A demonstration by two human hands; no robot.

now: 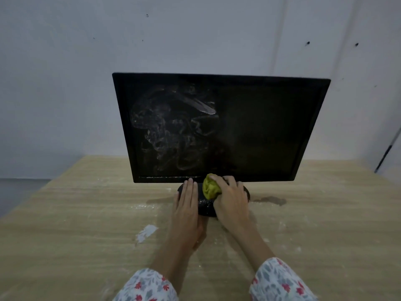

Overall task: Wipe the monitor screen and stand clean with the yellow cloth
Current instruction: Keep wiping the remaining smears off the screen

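Two hands work at the foot of a black monitor (219,127) that stands toward the far edge of a pale wooden desk (76,213), roughly midway between its left and right edges. In the head view, the left hand (186,207) lies flat with straight fingers on the left part of the dark oval stand (205,208), palm down, fingertips reaching almost to the monitor's lower bezel. The right hand (231,198) is curled round a bunched yellow cloth (210,187) and holds it against the middle of the stand, right under the bottom edge of the screen; the cloth sticks out to the left of the fingers, just beside the left hand but apart from it. White specks sit on the bare patch of the stand between the two hands.

The screen's left half carries swirled whitish smears and a brighter streak near its upper middle; the right half looks dark and even. A thin pale line runs along the lower left of the bezel.

On the desk, a white smudge (146,232) lies toward the near left of the stand, faint powdery traces are scattered around the base, and a dark stain (270,200) lies to the right of the stand. Both forearms end in floral-printed sleeves (280,281) at the near edge
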